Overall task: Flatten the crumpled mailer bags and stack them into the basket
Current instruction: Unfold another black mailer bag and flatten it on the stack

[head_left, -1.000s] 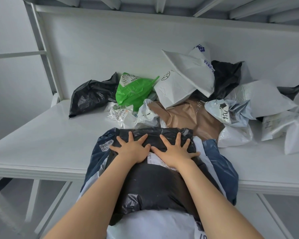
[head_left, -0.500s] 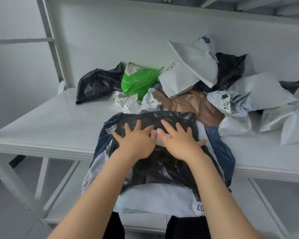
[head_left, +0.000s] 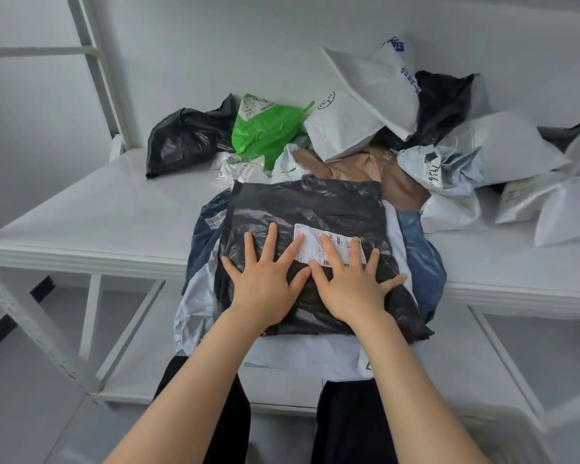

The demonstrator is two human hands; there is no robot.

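1. Currently both hands are flat and open with fingers spread, gripping nothing. The left hand [head_left: 265, 286] and right hand [head_left: 352, 289] press palm-down side by side, thumbs nearly touching.
2. Under them lies the black mailer bag [head_left: 302, 209], on top of a stack of flattened bags at the 6 o'clock edge of the desk [head_left: 114, 209]. The stack's near end overhangs that edge toward the person.
3. The right hand's fingers cover part of the shipping label [head_left: 315, 233], and the left index tip touches its left end.
4. Three bags show from the stack below:
   - pale bag [head_left: 298, 356] at 6 o'clock of the black one
   - navy bag [head_left: 205, 229] at 9 o'clock
   - blue bag [head_left: 419, 249] at 3 o'clock
5. The basket is not in view, so I cannot tell whether the stack sits in one.
6. An unflattened pile sits from 10 to 2 o'clock of the hands:
   - crumpled black bag [head_left: 181, 142] at 10
   - green bag [head_left: 265, 128] at 11
   - brown bag [head_left: 359, 169] at 1
   - white bags [head_left: 349, 128] behind
7. Handling (judgement): the bag is thin plastic film, so light, soft and slick, and likely to trap air and spring back. Wrinkles show along its far edge.
8. Hold (judgement): smooth it with the palms from the centre out toward 9 and 3 o'clock. To lift it, pinch two opposite corners. The label is the stiffest, least slippery patch.
9. Risk (judgement): the slick layers may slide over each other, and the overhanging stack could slip off the desk.
10. Progress (judgement): flattening is mid-way, and many bags are left.
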